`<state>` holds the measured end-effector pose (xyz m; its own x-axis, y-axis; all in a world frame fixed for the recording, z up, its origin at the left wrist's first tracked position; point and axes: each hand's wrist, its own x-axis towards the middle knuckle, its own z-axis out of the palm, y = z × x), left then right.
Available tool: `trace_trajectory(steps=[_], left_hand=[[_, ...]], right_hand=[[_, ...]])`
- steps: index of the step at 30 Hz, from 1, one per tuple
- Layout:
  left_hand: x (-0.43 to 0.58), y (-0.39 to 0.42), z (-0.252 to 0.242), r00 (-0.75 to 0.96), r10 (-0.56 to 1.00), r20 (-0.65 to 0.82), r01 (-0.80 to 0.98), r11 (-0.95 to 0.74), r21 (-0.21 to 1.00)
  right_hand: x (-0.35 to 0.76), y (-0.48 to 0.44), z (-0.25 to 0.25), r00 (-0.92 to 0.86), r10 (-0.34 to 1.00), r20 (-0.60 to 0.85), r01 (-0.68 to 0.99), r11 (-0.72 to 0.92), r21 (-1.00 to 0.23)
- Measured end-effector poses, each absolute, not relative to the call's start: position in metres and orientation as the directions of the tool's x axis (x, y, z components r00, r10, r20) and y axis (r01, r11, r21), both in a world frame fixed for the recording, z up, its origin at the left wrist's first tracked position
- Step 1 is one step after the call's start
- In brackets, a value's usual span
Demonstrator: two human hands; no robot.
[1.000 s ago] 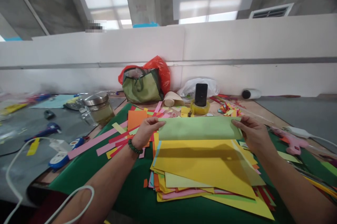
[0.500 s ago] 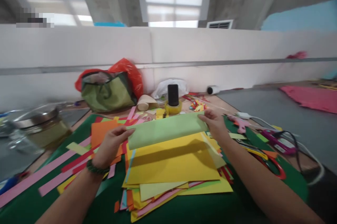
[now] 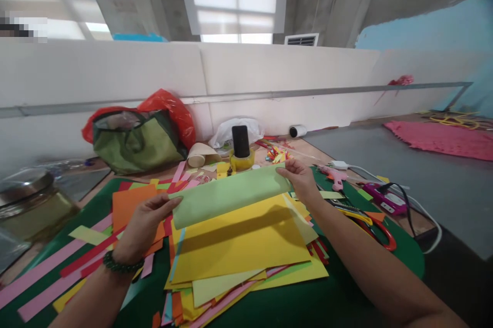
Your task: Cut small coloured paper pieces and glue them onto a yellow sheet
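Observation:
A light green sheet of paper [image 3: 231,192] is stretched between my two hands, held up and sloping a little higher on the right. My left hand [image 3: 146,220], with a dark beaded bracelet at the wrist, pinches its left end. At the upper right corner, the thumb and fingers of my right hand [image 3: 300,179] grip it. Below it lies a yellow sheet [image 3: 242,246] on a messy stack of coloured paper, with the green sheet's shadow across it. Orange paper [image 3: 129,202] and pink strips [image 3: 50,266] lie left of the stack.
Scissors [image 3: 385,233], a pink glue gun [image 3: 335,176] and a purple power strip [image 3: 387,199] with cables lie to the right. Behind are a phone [image 3: 241,141] on yellow tape [image 3: 242,162] and a green bag [image 3: 140,143]. A glass jar [image 3: 34,210] stands left.
My view has turned slightly to the right, so everything appears shifted left. Both hands still hold the green sheet above the stack in much the same pose.

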<state>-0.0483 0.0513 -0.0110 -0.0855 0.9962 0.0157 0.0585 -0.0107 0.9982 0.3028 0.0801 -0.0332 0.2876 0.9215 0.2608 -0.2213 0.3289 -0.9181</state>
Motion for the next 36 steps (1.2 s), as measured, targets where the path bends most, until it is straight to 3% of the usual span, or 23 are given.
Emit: trace_trajectory(steps=[16,19,22,28,34,36], left_hand=[[-0.046,0.045,-0.006,-0.035,0.996,0.077,0.105,-0.073,0.992],[-0.044,0.046,-0.007,-0.01,0.999,0.05,0.222,-0.047,0.974],[-0.041,0.051,-0.014,0.056,0.998,-0.025,0.381,0.001,0.924],[-0.039,0.065,-0.043,0.068,0.997,0.024,0.728,-0.066,0.682],[-0.04,0.063,-0.055,0.123,0.992,-0.013,0.933,-0.111,0.343],[-0.037,0.059,-0.057,0.159,0.986,0.047,0.959,-0.166,0.231]], right_hand=[[0.306,0.081,-0.036,0.306,0.915,0.264,-0.154,0.321,-0.934],[0.311,0.085,-0.042,0.244,0.939,0.241,0.132,0.214,-0.968],[0.315,0.09,-0.054,0.172,0.965,0.199,0.42,0.111,-0.901],[0.308,0.093,-0.076,0.086,0.981,0.171,0.646,0.076,-0.759],[0.301,0.089,-0.088,0.004,0.987,0.162,0.775,0.099,-0.625],[0.301,0.089,-0.09,-0.023,0.988,0.15,0.798,0.109,-0.592]])
